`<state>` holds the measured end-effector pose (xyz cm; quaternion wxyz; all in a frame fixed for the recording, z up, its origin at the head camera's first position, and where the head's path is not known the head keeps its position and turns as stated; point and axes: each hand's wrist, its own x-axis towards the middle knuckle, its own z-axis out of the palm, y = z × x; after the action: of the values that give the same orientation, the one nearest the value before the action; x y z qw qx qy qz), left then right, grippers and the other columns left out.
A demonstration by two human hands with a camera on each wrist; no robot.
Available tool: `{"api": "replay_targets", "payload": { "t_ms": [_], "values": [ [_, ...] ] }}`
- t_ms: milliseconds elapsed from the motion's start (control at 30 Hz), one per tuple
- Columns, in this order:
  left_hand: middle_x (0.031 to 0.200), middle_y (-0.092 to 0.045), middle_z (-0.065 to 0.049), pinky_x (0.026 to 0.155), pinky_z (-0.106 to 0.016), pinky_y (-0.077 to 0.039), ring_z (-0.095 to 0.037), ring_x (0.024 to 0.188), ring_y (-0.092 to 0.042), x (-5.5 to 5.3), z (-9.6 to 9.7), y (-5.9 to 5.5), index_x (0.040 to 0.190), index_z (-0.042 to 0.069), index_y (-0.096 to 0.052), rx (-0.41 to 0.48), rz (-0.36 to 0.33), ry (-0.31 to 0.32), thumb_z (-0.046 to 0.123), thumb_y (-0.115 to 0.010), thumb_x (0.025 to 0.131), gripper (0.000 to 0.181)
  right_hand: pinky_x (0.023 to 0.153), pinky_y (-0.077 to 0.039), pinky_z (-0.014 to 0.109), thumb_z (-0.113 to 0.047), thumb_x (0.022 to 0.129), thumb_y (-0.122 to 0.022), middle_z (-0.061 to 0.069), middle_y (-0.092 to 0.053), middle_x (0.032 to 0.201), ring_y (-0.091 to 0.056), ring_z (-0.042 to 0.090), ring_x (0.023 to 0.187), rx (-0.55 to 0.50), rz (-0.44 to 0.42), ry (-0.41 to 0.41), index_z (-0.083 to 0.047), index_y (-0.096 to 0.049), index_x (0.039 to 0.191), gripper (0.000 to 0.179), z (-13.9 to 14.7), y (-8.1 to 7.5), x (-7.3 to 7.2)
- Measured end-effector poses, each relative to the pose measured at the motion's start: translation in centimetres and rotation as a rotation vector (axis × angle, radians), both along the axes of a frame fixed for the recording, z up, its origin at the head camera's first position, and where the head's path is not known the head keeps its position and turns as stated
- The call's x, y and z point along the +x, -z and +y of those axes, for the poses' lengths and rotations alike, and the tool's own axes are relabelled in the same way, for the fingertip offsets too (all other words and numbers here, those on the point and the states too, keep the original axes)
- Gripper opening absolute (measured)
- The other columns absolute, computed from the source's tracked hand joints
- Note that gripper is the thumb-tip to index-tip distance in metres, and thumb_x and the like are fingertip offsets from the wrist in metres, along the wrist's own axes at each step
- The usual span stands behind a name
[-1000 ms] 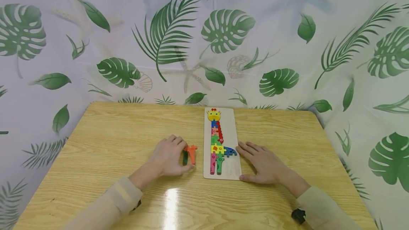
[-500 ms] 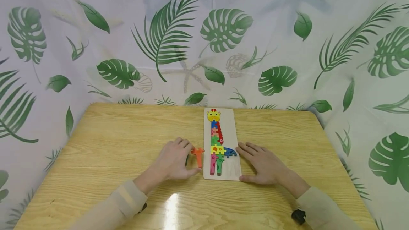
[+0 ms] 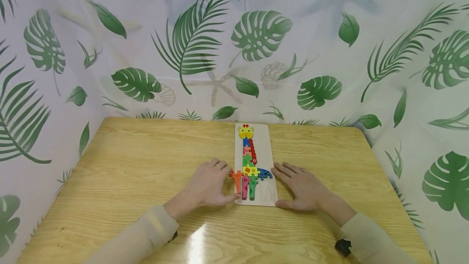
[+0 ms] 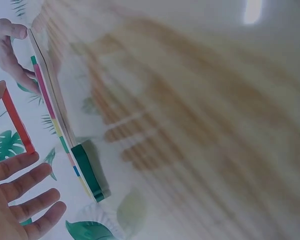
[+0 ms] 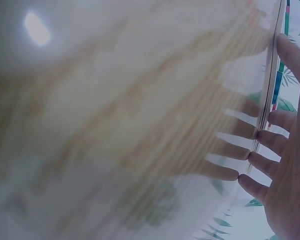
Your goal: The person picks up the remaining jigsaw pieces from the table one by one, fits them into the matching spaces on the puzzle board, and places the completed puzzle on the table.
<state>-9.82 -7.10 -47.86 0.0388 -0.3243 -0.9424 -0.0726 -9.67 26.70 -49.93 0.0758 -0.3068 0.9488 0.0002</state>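
My left hand [image 3: 211, 184] pinches an orange puzzle piece [image 3: 236, 180] between thumb and index finger. In the left wrist view the orange piece [image 4: 18, 121] is held above the table, the other fingers spread. The piece overlaps the left edge of the pale wooden puzzle board [image 3: 265, 150] in the head view. On that board lies a giraffe of colored pieces, with a yellow head [image 3: 246, 132] and a blue piece [image 3: 264, 173] at its right. My right hand [image 3: 302, 188] rests with straight fingers against the board's right edge. A dark green piece [image 4: 88, 172] lies beside the board, hidden in the head view.
The wooden table [image 3: 146, 146] extends on both sides of the board. A leaf-printed cloth [image 3: 205, 44] hangs behind it and along the sides. Light reflects off the tabletop near the front.
My left hand has moved right with the orange piece, from the table beside the board to over its left edge. The right hand has stayed at the board's right edge.
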Motion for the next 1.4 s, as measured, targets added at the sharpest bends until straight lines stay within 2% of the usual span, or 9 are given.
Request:
{"api": "replay_targets", "payload": {
  "t_ms": [267,467,700,833,1100,1400],
  "values": [
    [0.136,-0.069,-0.003,0.104,-0.042,-0.058,-0.023,0.124,-0.062,-0.2,1.1,0.3,0.13,0.017,-0.069,-0.018,0.002,0.004,0.078,-0.061,0.087,0.075,0.123,-0.038,0.064,-0.085,0.091,-0.048,0.009,-0.035,0.173,-0.037,0.039,0.158,-0.014,0.011,0.002,-0.015,-0.035,0.166,0.103,0.1,0.2,0.0],
    [0.132,-0.071,-0.003,0.1,-0.041,-0.059,-0.022,0.121,-0.063,-0.3,2.0,0.4,0.127,0.018,-0.07,-0.004,0.009,0.016,0.078,-0.061,0.087,0.073,0.122,-0.04,0.064,-0.086,0.091,-0.047,0.009,-0.036,0.173,-0.039,0.039,0.157,-0.008,0.021,0.0,-0.016,-0.035,0.166,0.103,0.1,0.4,-0.1],
    [0.139,-0.069,-0.003,0.104,-0.041,-0.058,-0.024,0.128,-0.063,-0.2,3.8,0.2,0.135,0.016,-0.068,-0.085,-0.006,0.019,0.082,-0.058,0.086,0.082,0.122,-0.039,0.064,-0.086,0.091,-0.047,0.009,-0.037,0.172,-0.039,0.039,0.157,-0.002,0.024,-0.001,-0.016,-0.036,0.166,0.103,0.1,0.5,-0.1],
    [0.14,-0.069,-0.003,0.104,-0.041,-0.058,-0.024,0.128,-0.064,-0.1,4.5,0.2,0.136,0.017,-0.067,-0.089,-0.014,0.046,0.082,-0.058,0.087,0.082,0.122,-0.04,0.063,-0.085,0.091,-0.048,0.009,-0.036,0.172,-0.039,0.039,0.157,-0.003,0.025,-0.006,-0.015,-0.036,0.165,0.103,0.1,0.6,0.0],
    [0.131,-0.07,-0.001,0.093,-0.036,-0.059,-0.02,0.115,-0.063,0.1,5.9,0.3,0.131,0.017,-0.068,-0.084,0.001,0.086,0.081,-0.057,0.088,0.078,0.121,-0.042,0.063,-0.084,0.092,-0.049,0.01,-0.037,0.172,-0.04,0.04,0.156,-0.014,0.045,-0.02,-0.015,-0.037,0.165,0.102,0.1,0.8,-0.1],
    [0.133,-0.071,0.0,0.088,-0.033,-0.061,-0.018,0.117,-0.063,-0.1,6.6,0.4,0.133,0.018,-0.068,-0.134,0.042,0.086,0.083,-0.056,0.088,0.079,0.121,-0.042,0.063,-0.084,0.092,-0.049,0.01,-0.038,0.172,-0.041,0.039,0.156,-0.014,0.048,-0.023,-0.014,-0.037,0.165,0.102,0.2,1.0,-0.2]
  ]
}}
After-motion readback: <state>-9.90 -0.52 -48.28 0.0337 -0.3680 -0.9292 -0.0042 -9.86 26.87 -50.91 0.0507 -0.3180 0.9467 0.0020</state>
